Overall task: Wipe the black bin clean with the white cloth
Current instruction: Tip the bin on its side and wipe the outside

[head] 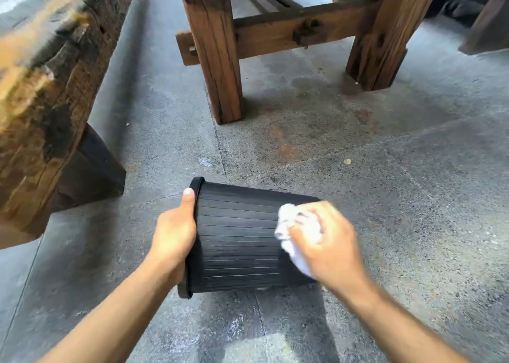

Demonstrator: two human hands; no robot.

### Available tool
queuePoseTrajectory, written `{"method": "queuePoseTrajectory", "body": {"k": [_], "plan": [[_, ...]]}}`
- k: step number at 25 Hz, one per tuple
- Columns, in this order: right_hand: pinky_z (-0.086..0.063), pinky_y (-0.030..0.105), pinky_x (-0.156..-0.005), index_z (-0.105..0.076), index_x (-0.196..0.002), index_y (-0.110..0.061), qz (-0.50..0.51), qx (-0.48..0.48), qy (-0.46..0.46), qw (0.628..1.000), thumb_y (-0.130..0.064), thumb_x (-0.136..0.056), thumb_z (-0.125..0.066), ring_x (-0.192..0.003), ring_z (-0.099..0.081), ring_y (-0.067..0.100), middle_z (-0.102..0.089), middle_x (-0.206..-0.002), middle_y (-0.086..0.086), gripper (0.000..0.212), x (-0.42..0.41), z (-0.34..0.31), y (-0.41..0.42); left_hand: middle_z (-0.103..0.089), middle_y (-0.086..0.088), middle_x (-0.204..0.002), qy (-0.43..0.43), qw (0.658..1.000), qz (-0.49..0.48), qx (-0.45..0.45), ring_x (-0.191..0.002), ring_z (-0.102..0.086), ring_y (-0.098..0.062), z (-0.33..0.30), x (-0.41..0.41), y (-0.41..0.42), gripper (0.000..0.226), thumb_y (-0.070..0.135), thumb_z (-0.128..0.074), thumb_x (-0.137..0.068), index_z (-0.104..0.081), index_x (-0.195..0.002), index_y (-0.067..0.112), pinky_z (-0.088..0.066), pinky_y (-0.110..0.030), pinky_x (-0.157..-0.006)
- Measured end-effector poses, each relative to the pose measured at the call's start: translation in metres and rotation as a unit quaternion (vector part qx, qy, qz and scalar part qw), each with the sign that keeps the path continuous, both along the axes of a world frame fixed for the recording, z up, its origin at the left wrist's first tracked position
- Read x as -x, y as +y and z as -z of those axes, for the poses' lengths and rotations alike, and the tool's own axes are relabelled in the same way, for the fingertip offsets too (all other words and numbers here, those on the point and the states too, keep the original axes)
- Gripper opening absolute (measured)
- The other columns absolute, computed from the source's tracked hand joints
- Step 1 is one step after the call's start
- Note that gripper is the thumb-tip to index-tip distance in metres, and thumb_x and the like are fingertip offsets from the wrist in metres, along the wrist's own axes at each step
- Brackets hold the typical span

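1. Left hand [173, 233] grips the rim at the open end of the black bin [237, 241], thumb lying along the top of the rim and the other fingers hidden behind or inside the mouth.
2. Right hand [327, 241] is closed around the white cloth [297, 233], pressing the bunched fabric against the bin's ribbed side close to its base end; the hand and the cloth are blurred.
3. That bin is turned on its side, mouth toward the person's left and base toward the right, held between the two hands above the concrete floor [399, 183].
4. Whether the bin touches the floor or is lifted clear of it cannot be told from this view.
5. Fine horizontal ribs run along the bin's wall, and a few of them catch pale lines of light.
6. Farther off stands a heavy wooden bench [289, 29], with two thick legs planted on the floor and a crossbar joining them.
7. At the person's left, a rough, weathered timber beam [46, 95] fills the edge of the picture, out of focus.
8. Rust-coloured stains mark the floor between the bench's legs and the bin.
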State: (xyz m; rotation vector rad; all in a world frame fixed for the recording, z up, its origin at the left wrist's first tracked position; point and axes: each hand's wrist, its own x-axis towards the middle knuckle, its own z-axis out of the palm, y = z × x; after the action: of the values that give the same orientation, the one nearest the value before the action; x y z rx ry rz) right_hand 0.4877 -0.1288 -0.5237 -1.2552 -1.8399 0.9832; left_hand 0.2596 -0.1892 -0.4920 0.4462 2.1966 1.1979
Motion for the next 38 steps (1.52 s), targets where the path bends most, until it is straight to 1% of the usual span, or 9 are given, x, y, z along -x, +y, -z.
{"method": "queuePoseTrajectory", "body": {"k": [3,9,14,16,21,25,30,34,38], "plan": [[-0.047,0.028,-0.081,-0.064,-0.109,-0.023,-0.101,-0.102,-0.086,0.986,-0.039,-0.09,-0.059,-0.089,-0.059,0.013,-0.059,-0.1,-0.007,0.026,0.049,0.002,-0.033,-0.068,-0.003,-0.075,-0.057,0.997,-0.032,-0.051,-0.074,-0.065,-0.023,-0.002,-0.026,0.005,0.058,0.049,-0.04,-0.104,-0.064,-0.071,0.008,-0.049,-0.034,-0.073],[-0.04,0.04,-0.068,-0.062,-0.092,-0.013,-0.023,-0.267,-0.16,0.95,-0.035,-0.085,-0.057,-0.073,-0.052,0.028,-0.057,-0.082,0.007,0.024,0.081,0.021,-0.03,-0.073,-0.005,-0.067,-0.137,0.984,-0.099,-0.065,-0.068,-0.068,-0.025,-0.006,-0.033,0.01,0.054,0.044,-0.038,-0.106,-0.065,-0.081,0.005,-0.053,-0.029,-0.063],[-0.045,0.039,-0.068,-0.049,-0.095,-0.016,0.137,-0.005,-0.165,0.977,-0.031,-0.097,-0.055,-0.08,-0.058,0.027,-0.057,-0.093,0.006,0.016,0.013,0.062,0.038,-0.074,-0.023,-0.105,-0.139,0.982,-0.128,-0.028,-0.096,-0.072,-0.038,0.005,-0.016,-0.001,0.057,0.054,-0.038,-0.101,-0.065,-0.092,0.004,-0.058,-0.055,-0.089],[-0.049,0.042,-0.07,-0.046,-0.097,-0.019,0.142,0.006,-0.176,0.974,-0.032,-0.098,-0.058,-0.083,-0.058,0.026,-0.055,-0.095,0.004,0.017,0.005,0.067,0.048,-0.074,-0.021,-0.104,-0.152,0.979,-0.134,-0.029,-0.095,-0.071,-0.036,0.005,-0.016,-0.002,0.056,0.053,-0.038,-0.102,-0.065,-0.092,0.005,-0.058,-0.052,-0.089],[-0.047,0.043,-0.077,-0.055,-0.099,-0.012,0.0,-0.136,-0.087,0.987,-0.03,-0.092,-0.057,-0.085,-0.051,0.027,-0.052,-0.097,0.005,0.019,0.058,0.038,-0.022,-0.073,-0.013,-0.093,-0.231,0.958,-0.16,-0.058,-0.082,-0.073,-0.032,-0.002,-0.024,0.01,0.043,0.047,-0.04,-0.103,-0.062,-0.098,0.01,-0.06,-0.059,-0.08],[-0.047,0.046,-0.074,-0.06,-0.104,-0.009,-0.168,-0.239,-0.074,0.953,-0.021,-0.087,-0.061,-0.081,-0.052,0.03,-0.054,-0.093,0.01,0.021,0.071,0.043,-0.053,-0.072,-0.014,-0.087,-0.263,0.944,-0.192,-0.052,-0.07,-0.071,-0.03,0.0,-0.018,0.008,0.04,0.044,-0.045,-0.102,-0.062,-0.107,0.008,-0.06,-0.06,-0.073],[-0.051,0.051,-0.081,-0.054,-0.105,-0.007,0.062,-0.054,-0.077,0.994,-0.018,-0.095,-0.067,-0.088,-0.053,0.027,-0.047,-0.103,0.003,0.02,0.03,0.086,0.018,-0.076,-0.019,-0.102,-0.291,0.933,-0.206,-0.044,-0.073,-0.075,-0.035,0.007,-0.008,-0.001,0.039,0.046,-0.045,-0.103,-0.06,-0.098,0.01,-0.057,-0.07,-0.069],[-0.038,0.028,-0.082,-0.054,-0.111,-0.01,0.087,0.036,-0.093,0.991,-0.026,-0.097,-0.065,-0.098,-0.056,0.027,-0.047,-0.109,0.003,0.024,0.016,0.075,0.047,-0.077,-0.014,-0.077,-0.297,0.938,-0.168,-0.062,-0.048,-0.073,-0.027,-0.001,-0.007,0.007,0.027,0.035,-0.057,-0.1,-0.063,-0.099,0.009,-0.059,-0.055,-0.043],[-0.04,0.015,-0.08,-0.059,-0.108,-0.023,0.042,0.096,-0.037,0.994,-0.027,-0.089,-0.071,-0.095,-0.06,0.009,-0.053,-0.114,0.0,0.022,0.016,0.047,0.024,-0.064,-0.01,-0.06,-0.284,0.952,-0.067,-0.09,-0.046,-0.063,-0.02,-0.031,-0.018,0.017,0.015,0.012,-0.059,-0.092,-0.062,-0.078,0.009,-0.061,-0.036,-0.048]]}}
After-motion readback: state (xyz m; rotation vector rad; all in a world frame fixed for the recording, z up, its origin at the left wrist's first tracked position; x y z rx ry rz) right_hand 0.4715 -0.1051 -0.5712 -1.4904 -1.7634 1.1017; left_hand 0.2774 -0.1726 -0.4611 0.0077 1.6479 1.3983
